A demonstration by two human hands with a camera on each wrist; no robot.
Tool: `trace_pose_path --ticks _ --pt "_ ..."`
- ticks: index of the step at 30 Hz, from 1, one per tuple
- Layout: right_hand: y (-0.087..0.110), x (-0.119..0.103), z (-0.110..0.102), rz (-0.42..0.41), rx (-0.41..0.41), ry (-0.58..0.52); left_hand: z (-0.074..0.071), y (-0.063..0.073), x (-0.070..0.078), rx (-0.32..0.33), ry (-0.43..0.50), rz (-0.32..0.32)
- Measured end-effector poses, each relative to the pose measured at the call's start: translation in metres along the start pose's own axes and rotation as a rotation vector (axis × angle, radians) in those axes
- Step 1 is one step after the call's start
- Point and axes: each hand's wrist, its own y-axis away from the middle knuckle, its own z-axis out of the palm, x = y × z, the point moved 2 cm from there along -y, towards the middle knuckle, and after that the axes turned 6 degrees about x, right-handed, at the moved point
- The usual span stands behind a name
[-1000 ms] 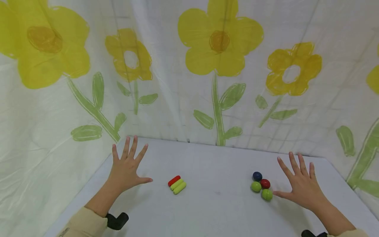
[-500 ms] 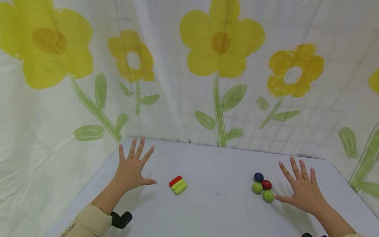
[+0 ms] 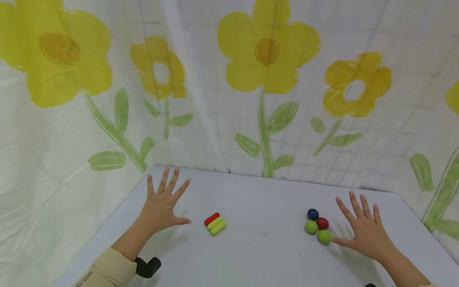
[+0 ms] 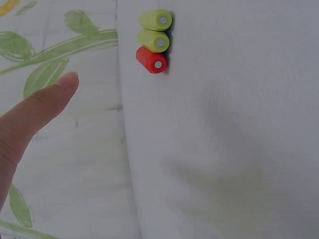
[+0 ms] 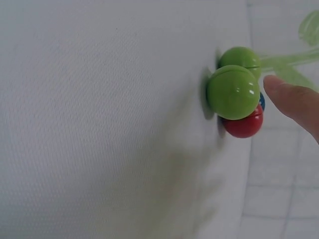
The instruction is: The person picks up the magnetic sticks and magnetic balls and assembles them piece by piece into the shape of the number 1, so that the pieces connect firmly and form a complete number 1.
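Left hand [image 3: 161, 208]: spread wide, fingers fanned, gripping nothing that I can see on my feed. Over the last second it's crept a bit inward, toward the sticks [image 3: 215, 223].
Right hand [image 3: 368, 234]: fanned out too, holding nothing. It's slid back a touch toward the body, tbh not by much.
Both hands: imo that's just positioning, since neither set of bits has budged on the table. I'd call it no handling yet.
Left thumb [image 3: 182, 221]: points at the sticks, which lie just off its tip with a small gap. Red one [image 3: 211, 219] is closest, then the two yellow-green ones [image 3: 218, 228], side by side, farther out.
Right thumb [image 3: 342, 241]: the balls [image 3: 320, 224] are clumped off its tip. Near green one [image 3: 324, 236] is right there; head cam looks like touching, wrist cam shows a sliver of gap, so I can't swear to either. Red, the other green and blue sit beyond it.
Table [image 3: 258, 259]: under both hands, their shadows below.
Sheet [image 3: 201, 63]: past the fingertips, yellow flowers all over.
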Motion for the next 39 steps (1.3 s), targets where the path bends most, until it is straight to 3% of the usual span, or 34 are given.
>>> trace_pose_path --ticks 23,28,39 --pt "0.001 -0.002 0.003 0.000 -0.014 -0.039 0.004 0.001 0.003 -0.017 0.004 0.026" --pt "0.005 -0.005 0.006 -0.006 -0.021 -0.087 0.004 0.001 0.011 -0.030 0.029 0.043" --pt "0.008 -0.018 0.014 0.066 -0.047 -0.307 0.003 0.002 0.039 -0.031 0.129 0.070"
